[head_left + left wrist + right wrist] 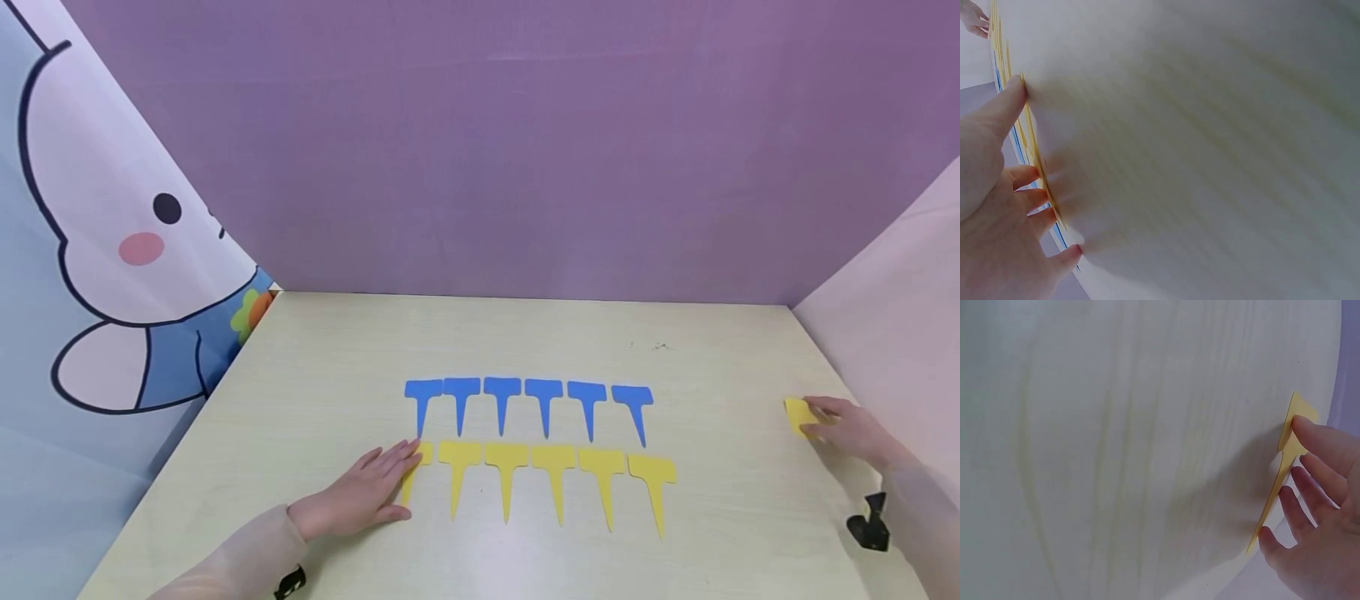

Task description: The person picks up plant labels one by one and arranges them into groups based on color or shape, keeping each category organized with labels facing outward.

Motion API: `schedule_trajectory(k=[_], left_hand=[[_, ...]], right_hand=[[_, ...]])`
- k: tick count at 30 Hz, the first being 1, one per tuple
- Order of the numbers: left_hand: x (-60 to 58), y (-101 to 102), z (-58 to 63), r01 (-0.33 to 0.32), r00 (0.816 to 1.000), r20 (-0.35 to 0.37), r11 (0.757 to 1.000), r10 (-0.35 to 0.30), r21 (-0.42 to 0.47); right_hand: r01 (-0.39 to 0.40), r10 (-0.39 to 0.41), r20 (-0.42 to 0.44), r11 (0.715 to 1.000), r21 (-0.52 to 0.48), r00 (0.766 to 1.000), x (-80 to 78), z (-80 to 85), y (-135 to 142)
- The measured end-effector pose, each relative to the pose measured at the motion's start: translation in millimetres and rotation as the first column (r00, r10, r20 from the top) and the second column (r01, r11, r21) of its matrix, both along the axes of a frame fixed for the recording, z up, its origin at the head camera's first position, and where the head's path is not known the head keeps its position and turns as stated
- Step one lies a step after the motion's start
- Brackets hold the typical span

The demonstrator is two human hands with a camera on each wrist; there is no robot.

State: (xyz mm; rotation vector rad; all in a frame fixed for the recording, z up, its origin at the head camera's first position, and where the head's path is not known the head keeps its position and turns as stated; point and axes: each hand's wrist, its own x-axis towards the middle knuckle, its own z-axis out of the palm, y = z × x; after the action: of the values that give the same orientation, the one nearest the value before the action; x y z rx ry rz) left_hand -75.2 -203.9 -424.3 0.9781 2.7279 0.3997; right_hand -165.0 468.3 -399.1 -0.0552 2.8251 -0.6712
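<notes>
Several yellow T-shaped plant labels [506, 458] lie in a row, with a row of blue T-shaped plant labels [501, 387] behind it. My left hand [363, 492] rests with outstretched fingers on the leftmost yellow label [407, 487], covering part of it. In the left wrist view, the left hand's [997, 181] thumb and fingers are spread along the labels. Far to the right, my right hand [851, 429] pinches another yellow plant label [798, 416] by the table's right side. The right wrist view shows this label [1287, 453] between thumb and fingers of the right hand [1322, 512].
The pale wooden table [337, 350] meets a purple backdrop [525, 167] at its far edge. A cartoon-printed cloth [112, 250] hangs along the left, and a pale cloth [900, 292] along the right. Black straps show near both wrists.
</notes>
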Motion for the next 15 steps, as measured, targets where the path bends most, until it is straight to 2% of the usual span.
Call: schedule_trajectory(k=[8,15], left_hand=[[-0.2,-0.3,-1.9,0.000,1.000,-0.008,1.000,0.000,-0.011],[-0.3,-0.5,-1.2,-0.002,1.000,0.010,1.000,0.002,-0.005]], right_hand=[[-0.004,0.004,-0.006,1.000,0.000,1.000,-3.0,-1.4,2.5],[0.041,-0.041,0.018,0.999,-0.017,0.999,-1.1,-0.7,1.9]])
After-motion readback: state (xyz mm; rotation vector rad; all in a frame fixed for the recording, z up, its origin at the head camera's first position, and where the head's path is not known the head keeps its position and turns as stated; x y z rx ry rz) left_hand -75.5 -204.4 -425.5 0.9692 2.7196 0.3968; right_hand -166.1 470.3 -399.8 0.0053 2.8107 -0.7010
